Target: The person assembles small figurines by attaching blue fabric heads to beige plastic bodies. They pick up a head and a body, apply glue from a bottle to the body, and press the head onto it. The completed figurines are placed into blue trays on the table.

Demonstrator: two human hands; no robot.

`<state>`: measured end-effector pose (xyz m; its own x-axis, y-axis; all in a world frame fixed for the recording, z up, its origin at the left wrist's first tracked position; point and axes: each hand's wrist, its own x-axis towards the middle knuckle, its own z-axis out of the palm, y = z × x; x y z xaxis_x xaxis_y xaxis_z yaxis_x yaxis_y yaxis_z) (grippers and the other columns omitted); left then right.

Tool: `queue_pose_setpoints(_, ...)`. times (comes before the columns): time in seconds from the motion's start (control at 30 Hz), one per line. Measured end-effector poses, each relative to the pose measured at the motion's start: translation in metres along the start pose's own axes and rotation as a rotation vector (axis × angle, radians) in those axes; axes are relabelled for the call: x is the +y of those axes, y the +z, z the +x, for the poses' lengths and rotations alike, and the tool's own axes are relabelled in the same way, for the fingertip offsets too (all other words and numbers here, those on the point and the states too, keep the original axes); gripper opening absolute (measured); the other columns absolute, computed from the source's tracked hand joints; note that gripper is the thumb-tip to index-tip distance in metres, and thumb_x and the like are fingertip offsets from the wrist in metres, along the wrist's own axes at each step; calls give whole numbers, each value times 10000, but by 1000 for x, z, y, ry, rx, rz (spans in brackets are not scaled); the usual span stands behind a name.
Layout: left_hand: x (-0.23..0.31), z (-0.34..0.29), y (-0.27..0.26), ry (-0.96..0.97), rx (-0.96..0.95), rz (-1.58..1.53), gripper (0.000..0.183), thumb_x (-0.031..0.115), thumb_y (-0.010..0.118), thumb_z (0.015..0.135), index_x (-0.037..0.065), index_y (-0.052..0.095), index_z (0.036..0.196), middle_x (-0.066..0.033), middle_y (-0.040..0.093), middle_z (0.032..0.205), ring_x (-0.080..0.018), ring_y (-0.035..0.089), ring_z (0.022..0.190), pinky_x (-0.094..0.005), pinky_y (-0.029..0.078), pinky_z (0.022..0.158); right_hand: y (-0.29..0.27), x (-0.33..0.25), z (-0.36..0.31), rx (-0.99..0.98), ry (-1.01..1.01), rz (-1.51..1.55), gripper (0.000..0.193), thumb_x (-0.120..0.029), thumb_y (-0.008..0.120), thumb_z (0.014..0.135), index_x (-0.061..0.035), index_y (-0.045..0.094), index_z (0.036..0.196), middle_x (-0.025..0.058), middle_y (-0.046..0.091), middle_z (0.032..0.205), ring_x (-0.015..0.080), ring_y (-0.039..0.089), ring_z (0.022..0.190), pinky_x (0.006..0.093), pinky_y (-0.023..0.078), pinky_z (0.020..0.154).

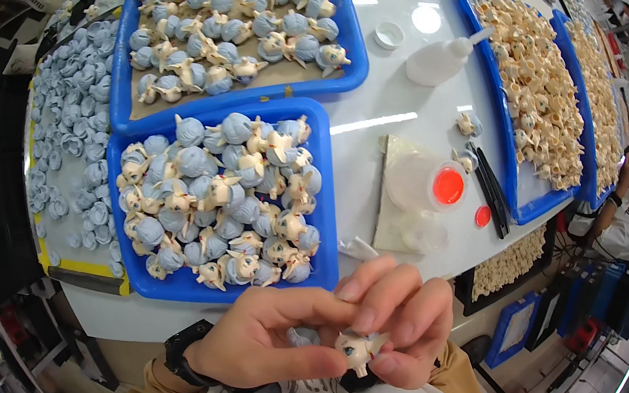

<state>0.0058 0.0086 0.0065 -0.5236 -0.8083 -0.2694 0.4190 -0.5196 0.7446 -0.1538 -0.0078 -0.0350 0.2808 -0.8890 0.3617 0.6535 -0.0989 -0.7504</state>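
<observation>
Doll head (358, 348) pinched between fingers of left hand (258, 341) and right hand (410, 316), before near edge of tabletop (394, 133).

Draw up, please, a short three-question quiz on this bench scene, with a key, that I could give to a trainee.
1. Multiple choice: what does the right hand hold at its fingertips?
a) a squeeze bottle
b) a small doll head
c) a red disc
2. True or false: a black band is worn on the wrist of the left hand.
3. Fill in the colour: the tray nearest the hands holds many heads with pale ____ hair.

Key: 1. b; 2. true; 3. blue.
</observation>
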Motion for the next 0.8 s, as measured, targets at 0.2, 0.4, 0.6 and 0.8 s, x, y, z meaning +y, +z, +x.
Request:
queue_pose_setpoints(0.2, 30, -12, 10, -72, 43, 327, 342, 183, 701, 716, -9, 567, 966, -90, 623, 872, -124, 583, 776, -241, 441, 688, 8, -7, -5, 37, 47, 78, 325, -62, 665, 662, -108, 436, 888, 145, 500, 921, 316, 461, 954, 407, 390, 808)
queue_pose_setpoints(0.4, 36, -21, -29, 403, 735, 928, 307, 200, 690, 694, 10, 570, 902, -94, 549, 874, -92, 485, 653, -214, 388, 585, 2, -24, -11, 71, -4, -207, 349, -140, 687, 660, -89, 462, 921, 169, 465, 982, 317, 496, 866, 368, 417, 721)
queue_pose_setpoints(0.6, 62, -34, -53, 275, 1055, 1228, 193, 136, 619, 736, 20, 586, 886, -26, 504, 797, -90, 430, 652, -206, 346, 595, -9, -35, -9, 111, -112, -331, 272, -230, 630, 744, -71, 445, 865, 115, 477, 850, 224, 492, 657, 296, 404, 547)
queue_pose_setpoints(0.8, 68, -21, -75, 227, 998, 1353, 191, 82, 542, 783, 11, 586, 955, -45, 507, 809, -118, 457, 710, -216, 347, 615, -30, -69, -10, 183, -166, -492, 249, -252, 592, 783, -83, 421, 847, 62, 465, 745, 174, 447, 585, 287, 373, 511)
